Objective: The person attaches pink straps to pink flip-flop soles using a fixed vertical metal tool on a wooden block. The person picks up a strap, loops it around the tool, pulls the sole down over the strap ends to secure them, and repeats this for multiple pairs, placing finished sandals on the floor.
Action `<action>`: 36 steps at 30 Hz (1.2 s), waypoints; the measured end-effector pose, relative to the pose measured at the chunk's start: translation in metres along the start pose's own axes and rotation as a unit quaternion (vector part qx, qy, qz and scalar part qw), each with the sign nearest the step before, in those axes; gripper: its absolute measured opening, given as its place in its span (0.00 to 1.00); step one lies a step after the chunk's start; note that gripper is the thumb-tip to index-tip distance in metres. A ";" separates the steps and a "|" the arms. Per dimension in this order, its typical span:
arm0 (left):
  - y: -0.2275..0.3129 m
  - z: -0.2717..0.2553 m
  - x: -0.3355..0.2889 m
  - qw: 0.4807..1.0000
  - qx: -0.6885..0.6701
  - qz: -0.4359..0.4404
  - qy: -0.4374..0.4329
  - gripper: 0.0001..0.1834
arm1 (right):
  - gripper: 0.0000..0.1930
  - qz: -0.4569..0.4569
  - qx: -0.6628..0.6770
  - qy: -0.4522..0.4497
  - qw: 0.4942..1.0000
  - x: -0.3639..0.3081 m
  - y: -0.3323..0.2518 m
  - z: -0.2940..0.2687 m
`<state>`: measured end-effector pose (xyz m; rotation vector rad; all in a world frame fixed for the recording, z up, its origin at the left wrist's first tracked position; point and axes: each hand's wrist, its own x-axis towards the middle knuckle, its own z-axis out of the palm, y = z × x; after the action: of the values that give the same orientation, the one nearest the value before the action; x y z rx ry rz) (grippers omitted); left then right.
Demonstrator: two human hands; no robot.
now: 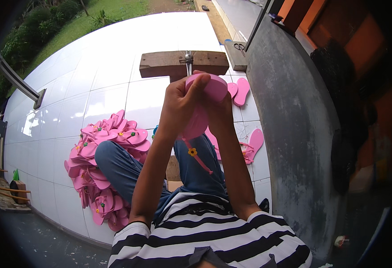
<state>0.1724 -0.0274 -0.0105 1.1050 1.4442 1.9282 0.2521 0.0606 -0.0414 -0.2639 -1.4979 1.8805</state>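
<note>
My left hand (pixel 178 102) is closed round a pink flip-flop sole (pixel 210 88), its thumb pressed on the top. From the other side my right hand (pixel 222 112) grips the same flip-flop, with most of its fingers hidden behind the sole. A pink strap (pixel 201 163) with a yellow flower (pixel 192 152) hangs loose below the sole, over my lap. Just beyond my hands, a metal rod (pixel 189 67) is fixed to a wooden crosspiece (pixel 160 64). The sole's far end is close to the rod; whether they touch is hidden.
A heap of pink flip-flops with flowered straps (pixel 98 165) lies left of my knee on white tiles (pixel 111 96). Loose pink soles (pixel 241 91) and a sole with a strap (pixel 255 145) lie to the right. Scissors (pixel 239 47) rest on a block beside the grey wall (pixel 289 134).
</note>
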 end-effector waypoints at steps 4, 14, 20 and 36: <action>0.007 0.010 -0.029 0.999 0.031 -0.006 0.028 0.23 | 0.21 0.005 0.016 0.004 1.000 -0.030 -0.001 -0.001; -0.042 -0.012 -0.084 0.984 0.081 -0.157 -0.028 0.21 | 0.39 -0.035 -0.324 0.080 0.942 -0.097 0.026 -0.015; -0.092 -0.038 -0.078 0.953 0.299 -0.044 0.010 0.16 | 0.16 -0.016 -0.593 -0.053 0.803 -0.102 0.034 -0.003; -0.019 -0.038 -0.048 0.978 0.201 0.005 0.060 0.13 | 0.10 -0.039 -0.386 0.004 0.922 -0.092 -0.009 -0.008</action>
<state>0.1661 -0.0787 -0.0480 1.1802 1.9604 1.7794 0.3270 0.0093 -0.0594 -0.5553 -2.1506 1.1370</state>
